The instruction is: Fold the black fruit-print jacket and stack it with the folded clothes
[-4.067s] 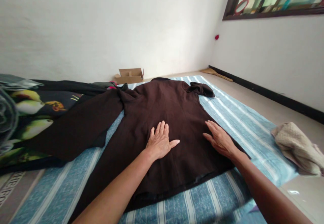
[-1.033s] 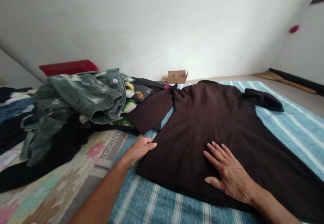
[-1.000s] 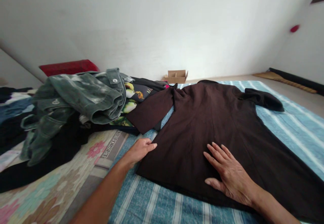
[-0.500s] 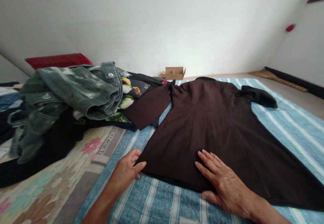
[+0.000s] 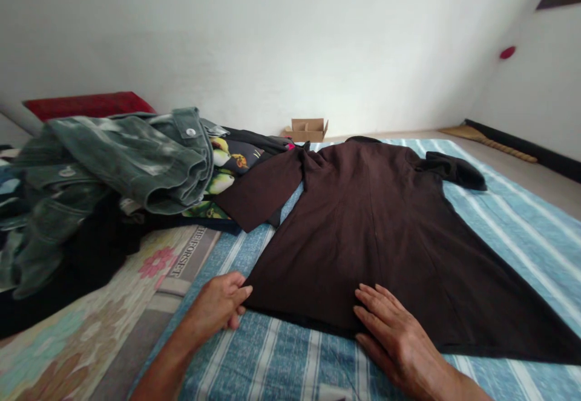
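Observation:
A dark brown dress or long top (image 5: pixel 358 237) lies spread out, its neckline at the far end and its wide hem near me. My left hand (image 5: pixel 222 301) is closed on the hem's left corner, thumb and fingers pinching the cloth. Flat near the middle of the hem, my right hand (image 5: pixel 399 334) rests open on the fabric, fingers stretched out. One sleeve (image 5: pixel 267 189) reaches left over other clothes; the darker right sleeve (image 5: pixel 454 170) is bunched up.
To the left a heap holds a grey-green denim garment (image 5: pixel 136 153), black cloth (image 5: pixel 91 256) and a fruit-print fabric (image 5: pixel 231 162). Behind it is a red cushion-like object (image 5: pixel 91 104). A small cardboard box (image 5: pixel 308 129) stands by the wall. Blue striped cloth (image 5: pixel 281 352) lies underneath.
My right hand has slid slightly back toward the hem. My left hand keeps its pinch on the corner. The view has shifted slightly.

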`<act>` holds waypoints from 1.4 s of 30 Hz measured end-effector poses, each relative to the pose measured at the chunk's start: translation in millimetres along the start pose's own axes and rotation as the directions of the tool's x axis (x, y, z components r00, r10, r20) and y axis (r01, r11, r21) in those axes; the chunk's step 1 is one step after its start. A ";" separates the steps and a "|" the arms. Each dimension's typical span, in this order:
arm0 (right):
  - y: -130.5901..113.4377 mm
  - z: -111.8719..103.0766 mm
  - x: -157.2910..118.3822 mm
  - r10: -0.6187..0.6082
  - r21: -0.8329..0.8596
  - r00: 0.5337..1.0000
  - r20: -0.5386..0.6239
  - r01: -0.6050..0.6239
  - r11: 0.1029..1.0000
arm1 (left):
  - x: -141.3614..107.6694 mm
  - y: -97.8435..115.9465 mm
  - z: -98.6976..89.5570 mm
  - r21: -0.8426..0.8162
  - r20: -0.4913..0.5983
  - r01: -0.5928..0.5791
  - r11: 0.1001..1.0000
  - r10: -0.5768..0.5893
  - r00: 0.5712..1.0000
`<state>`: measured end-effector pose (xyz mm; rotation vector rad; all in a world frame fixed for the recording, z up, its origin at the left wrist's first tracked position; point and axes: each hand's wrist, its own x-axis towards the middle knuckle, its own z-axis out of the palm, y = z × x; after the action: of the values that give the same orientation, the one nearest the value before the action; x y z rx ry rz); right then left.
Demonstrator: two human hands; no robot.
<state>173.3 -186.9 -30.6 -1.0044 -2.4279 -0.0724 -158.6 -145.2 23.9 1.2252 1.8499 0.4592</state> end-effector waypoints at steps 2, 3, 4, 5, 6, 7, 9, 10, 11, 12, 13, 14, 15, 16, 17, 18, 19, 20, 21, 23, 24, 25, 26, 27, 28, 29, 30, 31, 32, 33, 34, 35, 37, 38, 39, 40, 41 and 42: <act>-1.2 4.4 -0.3 -0.017 -0.005 0.997 -0.069 0.017 1.000 | -0.6 -1.6 -0.2 0.024 0.020 0.015 1.000 -0.015 1.000; -1.7 6.7 -1.0 -0.030 -0.014 0.995 -0.095 0.029 0.999 | -0.8 -2.3 -0.6 0.042 0.032 0.018 0.999 -0.020 0.999; -2.2 8.9 -1.9 -0.043 -0.028 0.993 -0.113 0.040 0.999 | -1.0 -2.9 -1.2 0.068 0.042 0.017 0.998 -0.020 0.999; -2.8 10.7 -2.9 -0.055 -0.047 0.991 -0.124 0.050 0.998 | -1.1 -3.1 -1.9 0.100 0.048 0.011 0.995 -0.016 0.999; -3.3 12.1 -3.8 -0.068 -0.068 0.989 -0.131 0.059 0.996 | -1.1 -3.1 -2.7 0.137 0.051 0.000 0.991 -0.007 0.999; -4.0 13.0 -4.5 -0.079 -0.087 0.987 -0.139 0.067 0.994 | -1.0 -2.8 -3.6 0.176 0.053 -0.015 0.984 0.006 0.999; -5.2 13.3 -4.7 -0.093 -0.110 0.983 -0.161 0.076 0.991 | -0.9 -1.8 -5.7 0.242 0.063 -0.049 0.969 0.034 0.997; -5.8 12.9 -4.0 -0.099 -0.113 0.980 -0.175 0.080 0.990 | -0.9 -1.4 -7.0 0.262 0.071 -0.058 0.963 0.041 0.997; -6.3 12.3 -2.8 -0.103 -0.111 0.977 -0.187 0.083 0.990 | -1.0 -1.0 -8.4 0.271 0.083 -0.064 0.961 0.043 0.996; -6.6 11.6 -1.2 -0.103 -0.108 0.974 -0.200 0.083 0.991 | -1.2 -0.7 -9.9 0.268 0.096 -0.065 0.961 0.040 0.995; -6.7 10.8 0.6 -0.105 -0.106 0.972 -0.208 0.084 0.991 | -1.3 -0.6 -11.4 0.255 0.112 -0.062 0.965 0.034 0.993; -6.7 10.1 2.4 -0.112 -0.105 0.971 -0.210 0.092 0.990 | -1.2 -0.6 -12.8 0.233 0.125 -0.058 0.971 0.029 0.992; -6.6 9.6 4.2 -0.122 -0.106 0.971 -0.205 0.102 0.989 | -0.8 -0.8 -14.1 0.206 0.139 -0.052 0.977 0.024 0.990; -6.4 9.3 5.6 -0.129 -0.107 0.971 -0.199 0.109 0.988 | -0.1 -1.3 -15.3 0.181 0.151 -0.043 0.982 0.015 0.988; -6.2 9.3 6.7 -0.134 -0.108 0.972 -0.195 0.114 0.988 | 1.0 -1.9 -16.4 0.164 0.163 -0.029 0.986 0.002 0.987; -6.1 9.7 7.2 -0.138 -0.108 0.972 -0.191 0.119 0.987 | 2.3 -2.7 -17.5 0.157 0.172 -0.015 0.987 -0.013 0.985; -6.0 10.6 7.2 -0.139 -0.106 0.972 -0.190 0.121 0.987 | 3.8 -3.5 -18.8 0.164 0.178 -0.003 0.987 -0.027 0.984; -6.1 11.9 6.9 -0.136 -0.103 0.972 -0.189 0.119 0.988 | 5.3 -3.7 -20.3 0.184 0.183 0.004 0.983 -0.038 0.982; -6.4 13.6 6.2 -0.130 -0.097 0.973 -0.190 0.113 0.989 | 6.3 -3.1 -22.1 0.224 0.172 0.002 0.975 -0.041 0.984; -7.6 18.3 4.8 -0.110 -0.082 0.973 -0.205 0.095 0.992 | 7.3 2.8 -25.1 0.366 0.072 -0.045 0.930 0.020 0.997; -8.4 20.9 4.6 -0.097 -0.078 0.971 -0.216 0.082 0.994 | 7.5 8.9 -25.2 0.455 -0.015 -0.077 0.887 0.094 0.995; -9.1 23.3 4.9 -0.086 -0.075 0.968 -0.237 0.070 0.995 | 8.0 17.5 -23.6 0.542 -0.099 -0.109 0.833 0.192 0.976; -9.9 25.5 5.8 -0.079 -0.072 0.962 -0.260 0.063 0.995 | 9.6 28.4 -19.4 0.613 -0.160 -0.141 0.777 0.297 0.941; -10.5 27.1 7.4 -0.079 -0.072 0.956 -0.281 0.061 0.996 | 13.0 41.5 -12.4 0.661 -0.179 -0.187 0.727 0.395 0.901; -10.9 28.2 9.5 -0.083 -0.072 0.950 -0.300 0.064 0.995 | 19.0 56.2 -2.3 0.685 -0.158 -0.248 0.685 0.471 0.868; -11.0 28.8 11.9 -0.086 -0.071 0.942 -0.323 0.067 0.995 | 28.1 71.9 10.5 0.686 -0.101 -0.327 0.651 0.529 0.842; -10.9 29.0 14.4 -0.091 -0.069 0.932 -0.351 0.072 0.995 | 40.5 87.8 25.3 0.667 -0.020 -0.424 0.613 0.584 0.811; -10.4 28.9 16.8 -0.096 -0.070 0.925 -0.369 0.076 0.995 | 56.1 103.0 41.2 0.640 0.047 -0.502 0.582 0.622 0.781; -9.6 28.9 18.8 -0.104 -0.075 0.918 -0.384 0.081 0.994 | 74.2 116.7 56.9 0.621 0.076 -0.554 0.555 0.660 0.747; -8.4 29.3 20.4 -0.119 -0.086 0.909 -0.401 0.092 0.992 | 93.9 128.0 71.2 0.622 0.091 -0.571 0.535 0.676 0.732; -6.8 30.4 21.3 -0.137 -0.102 0.900 -0.413 0.104 0.989 | 114.1 136.4 83.1 0.650 0.093 -0.541 0.534 0.651 0.753; -4.9 32.4 21.7 -0.152 -0.120 0.891 -0.427 0.110 0.987 | 133.4 141.6 91.8 0.665 0.071 -0.510 0.545 0.634 0.770; -1.3 40.8 20.8 -0.164 -0.148 0.874 -0.457 0.107 0.983 | 165.6 142.9 99.0 0.695 -0.013 -0.422 0.582 0.597 0.802; -0.1 47.4 19.7 -0.157 -0.152 0.866 -0.475 0.094 0.984 | 177.0 140.1 98.2 0.703 -0.063 -0.378 0.602 0.582 0.810; 0.4 55.6 18.4 -0.142 -0.150 0.861 -0.489 0.078 0.986 | 185.0 136.0 95.6 0.708 -0.109 -0.339 0.619 0.571 0.814; -0.1 65.0 17.0 -0.129 -0.146 0.855 -0.503 0.064 0.987 | 189.7 131.5 92.0 0.711 -0.147 -0.309 0.632 0.563 0.813; -1.5 75.0 15.7 -0.118 -0.143 0.846 -0.520 0.050 0.989 | 191.8 127.5 88.3 0.712 -0.176 -0.289 0.640 0.560 0.809; -3.5 84.6 14.6 -0.103 -0.141 0.842 -0.529 0.032 0.989 | 191.9 124.5 85.2 0.711 -0.196 -0.278 0.645 0.563 0.803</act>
<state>125.5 -160.1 -96.8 -0.8122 -1.9538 -0.4764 -49.9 67.9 -25.3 2.2433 2.1465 0.3321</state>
